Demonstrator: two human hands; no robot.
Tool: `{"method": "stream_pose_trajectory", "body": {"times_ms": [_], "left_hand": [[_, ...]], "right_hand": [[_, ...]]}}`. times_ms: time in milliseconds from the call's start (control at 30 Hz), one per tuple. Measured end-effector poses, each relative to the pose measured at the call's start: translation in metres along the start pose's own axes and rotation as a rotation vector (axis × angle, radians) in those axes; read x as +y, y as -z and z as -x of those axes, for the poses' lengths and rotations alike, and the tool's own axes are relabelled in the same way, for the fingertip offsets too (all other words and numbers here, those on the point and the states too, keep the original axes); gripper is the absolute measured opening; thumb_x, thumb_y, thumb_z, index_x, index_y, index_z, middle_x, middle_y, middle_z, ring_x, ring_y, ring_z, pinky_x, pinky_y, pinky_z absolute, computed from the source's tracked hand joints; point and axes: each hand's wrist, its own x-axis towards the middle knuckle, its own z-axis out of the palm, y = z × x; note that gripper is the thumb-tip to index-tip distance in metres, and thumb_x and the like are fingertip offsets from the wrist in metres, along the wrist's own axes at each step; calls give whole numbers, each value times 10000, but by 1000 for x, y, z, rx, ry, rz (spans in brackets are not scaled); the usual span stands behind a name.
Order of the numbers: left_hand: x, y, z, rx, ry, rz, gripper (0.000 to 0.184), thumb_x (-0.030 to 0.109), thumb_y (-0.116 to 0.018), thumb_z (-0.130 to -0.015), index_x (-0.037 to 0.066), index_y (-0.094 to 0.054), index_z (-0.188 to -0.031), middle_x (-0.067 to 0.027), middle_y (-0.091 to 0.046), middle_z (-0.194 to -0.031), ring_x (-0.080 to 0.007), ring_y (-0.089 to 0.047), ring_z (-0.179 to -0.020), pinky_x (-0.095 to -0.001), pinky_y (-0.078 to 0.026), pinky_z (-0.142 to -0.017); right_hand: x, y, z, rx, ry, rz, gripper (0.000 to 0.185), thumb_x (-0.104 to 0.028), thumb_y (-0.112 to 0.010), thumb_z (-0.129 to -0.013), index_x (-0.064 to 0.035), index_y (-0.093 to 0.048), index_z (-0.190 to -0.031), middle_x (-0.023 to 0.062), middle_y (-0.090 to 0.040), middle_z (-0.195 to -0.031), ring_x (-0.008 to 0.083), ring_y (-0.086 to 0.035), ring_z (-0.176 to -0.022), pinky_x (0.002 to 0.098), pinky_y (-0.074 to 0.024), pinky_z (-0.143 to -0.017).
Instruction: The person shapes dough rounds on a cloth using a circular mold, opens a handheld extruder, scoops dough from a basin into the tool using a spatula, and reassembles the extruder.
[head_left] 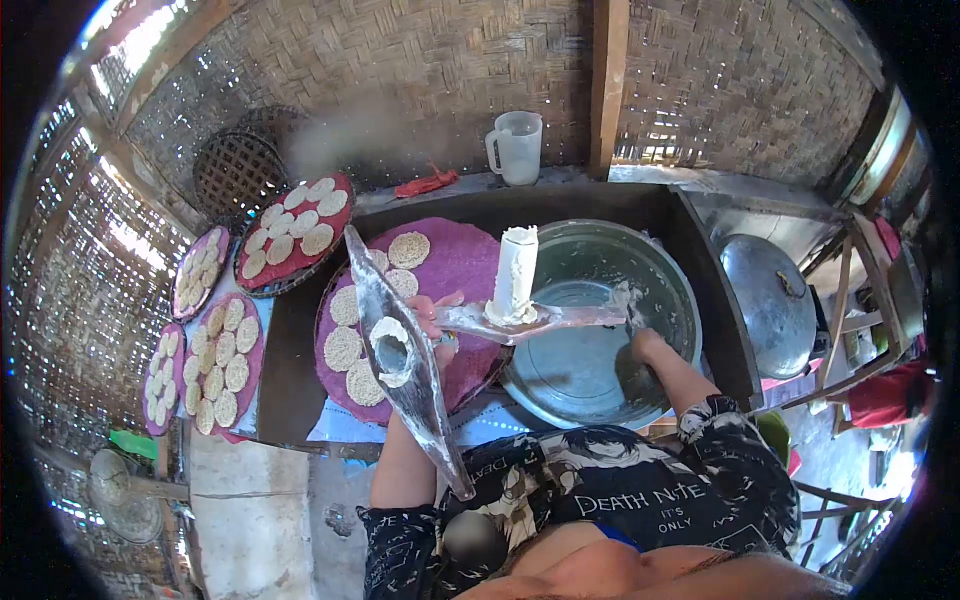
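Observation:
My left hand [443, 345] is closed around a wooden hand press, partly hidden behind its dark bar. This bar [400, 375] has a round cup rimmed with white dough. Crossing to the right is the press's second wooden bar [560, 318], with an upright white plunger [517, 270] smeared with dough. Inside the big green basin [600, 385], my right hand [648, 345] is closed at some pale dough [627, 297] near the right wall; its fingertips are partly hidden. Behind the press, a round tray with purple cloth [460, 250] bears several flat, noodle-like discs [343, 348].
More cloth-lined trays [290, 235] of discs stand at left. A white pitcher [518, 150] and red cloth [427, 183] sit on the back ledge. A large lidded metal pot [768, 305] stands right, beyond the dark wooden trough's edge [720, 290].

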Motion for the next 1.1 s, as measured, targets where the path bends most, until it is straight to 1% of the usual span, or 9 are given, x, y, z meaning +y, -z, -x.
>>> {"method": "stream_pose_trajectory", "body": {"times_ms": [33, 133, 300, 467, 500, 600, 800, 1000, 1100], "left_hand": [[2, -1, 1, 19, 22, -12, 245, 82, -719, -701, 129, -554, -877, 29, -482, -905, -142, -450, -998, -575, -428, -877], [13, -6, 0, -7, 12, -48, 343, 144, -691, -748, 103, -512, -1038, 32, -483, -905, -164, -424, -977, -510, -434, -894], [30, -17, -3, 13, 21, 56, 269, 53, -690, -720, 90, -548, -946, -3, -509, -857, -180, -455, -937, -524, -410, -914], [33, -17, -1, 17, 42, 25, 299, 66, -707, -708, 107, -541, -953, 9, -497, -855, -184, -456, -952, -550, -408, -903], [29, -15, 0, 8, 22, 12, 309, 69, -705, -712, 108, -534, -966, 11, -493, -860, -184, -456, -953, -552, -410, -901], [25, -12, 3, 29, 23, 11, 267, 35, -690, -708, 104, -532, -911, -5, -476, -905, -169, -467, -975, -567, -409, -895], [29, -6, 5, -2, -16, -91, 269, 29, -679, -717, 112, -518, -915, -1, -469, -909, -166, -462, -984, -578, -408, -890], [35, -9, 3, 50, -42, -89, 282, 12, -666, -725, 105, -510, -942, -3, -493, -861, -188, -447, -947, -569, -436, -868], [36, -10, 1, 58, -20, -23, 279, -24, -653, -722, 94, -522, -937, -16, -498, -878, -191, -450, -945, -557, -435, -876]], "right_hand": [[-6, -10, -3, -22, -1, -55, 248, -190, -592, -678, -4, -654, -830, 184, -629, -894, 294, -621, -837, 365, -495, -731], [-17, -26, -17, -59, -17, -206, 276, -209, -623, -658, -5, -654, -842, 184, -629, -894, 298, -623, -816, 365, -491, -725], [-23, -44, -28, -53, -61, -367, 281, -220, -595, -681, -4, -651, -852, 184, -630, -897, 304, -622, -819, 373, -491, -706], [-13, -61, -53, -19, -97, -469, 289, -231, -567, -705, -2, -648, -862, 185, -632, -899, 309, -620, -823, 381, -491, -688], [-19, -36, -30, -34, -89, -497, 304, -268, -530, -737, -14, -656, -848, 173, -635, -901, 296, -622, -833, 376, -490, -695], [5, -48, -58, 17, -63, -597, 244, -96, -604, -660, 40, -604, -863, 193, -625, -806, 316, -623, -693, 397, -491, -578], [9, 51, 20, 67, -77, -1323, 83, -16, -490, -767, 20, -547, -816, 80, -526, -627, 173, -511, -453, 333, -407, -367], [-2, 68, 62, 199, -109, -1195, 122, -27, -459, -797, 27, -562, -832, 105, -546, -663, 191, -538, -470, 342, -432, -387], [-1, 47, 50, 141, -104, -782, 155, -74, -490, -788, 34, -592, -835, 161, -600, -759, 251, -601, -564, 381, -480, -481]]}}
